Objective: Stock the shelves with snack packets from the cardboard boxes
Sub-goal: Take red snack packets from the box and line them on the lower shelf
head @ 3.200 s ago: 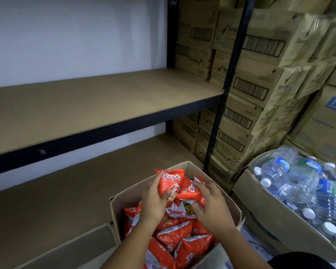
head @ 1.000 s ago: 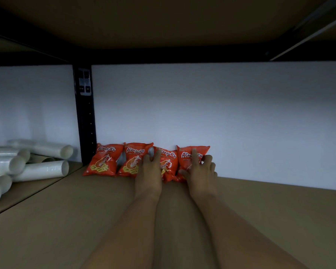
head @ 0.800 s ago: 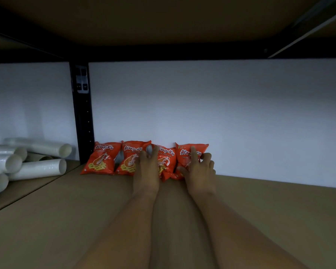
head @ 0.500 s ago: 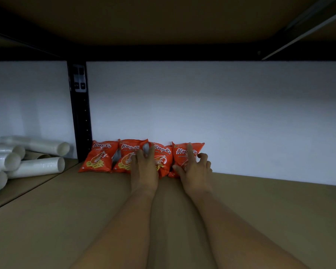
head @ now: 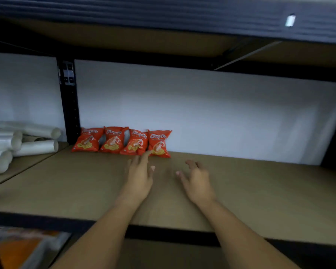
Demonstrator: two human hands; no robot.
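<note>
Several red snack packets (head: 122, 142) lean in a row against the white back wall, at the left end of the brown shelf board (head: 250, 183). My left hand (head: 139, 175) hovers just in front of the row with relaxed fingers, holding nothing; its fingertips overlap the lower edge of the rightmost packet (head: 159, 143) in view. To its right my right hand (head: 197, 179) is above the bare board, fingers loosely spread and holding nothing. The cardboard boxes are out of view.
A black upright post (head: 69, 101) stands left of the packets. Beyond it, white rolls (head: 27, 140) lie stacked on the neighbouring shelf. The upper shelf's dark front beam (head: 163, 14) runs overhead. The shelf's black front edge (head: 47, 220) crosses below my forearms. An orange item (head: 21, 247) shows bottom left.
Both hands have let go of the two right-hand packets and drawn back toward me. The camera has pulled back too, so the shelf's front edge now shows.
</note>
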